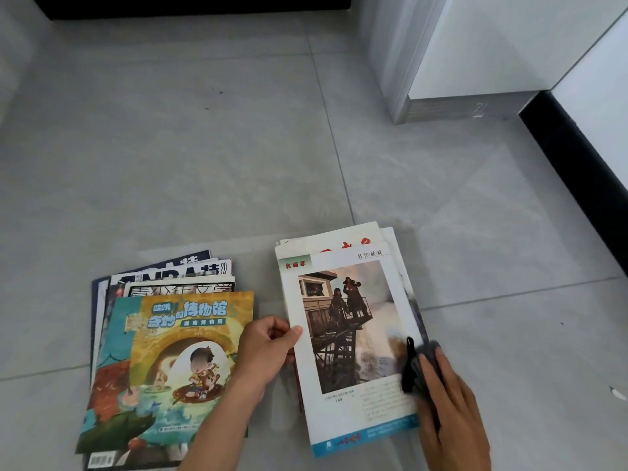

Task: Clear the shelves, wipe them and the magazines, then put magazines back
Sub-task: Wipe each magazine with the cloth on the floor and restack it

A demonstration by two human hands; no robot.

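Two piles of magazines lie on the grey tiled floor. The left pile (170, 351) has a colourful cartoon cover on top. The right pile (350, 321) is topped by a white cover with a brown painting. My left hand (268, 351) pinches the left edge of that top magazine, thumb on the cover. My right hand (448, 399) presses a dark cloth (416, 363) onto the magazine's right edge, fingers laid over the cloth.
A white cabinet (475, 45) with a metal base stands at the upper right. A black skirting strip (577, 171) runs down the right side. A dark edge crosses the top of the view.
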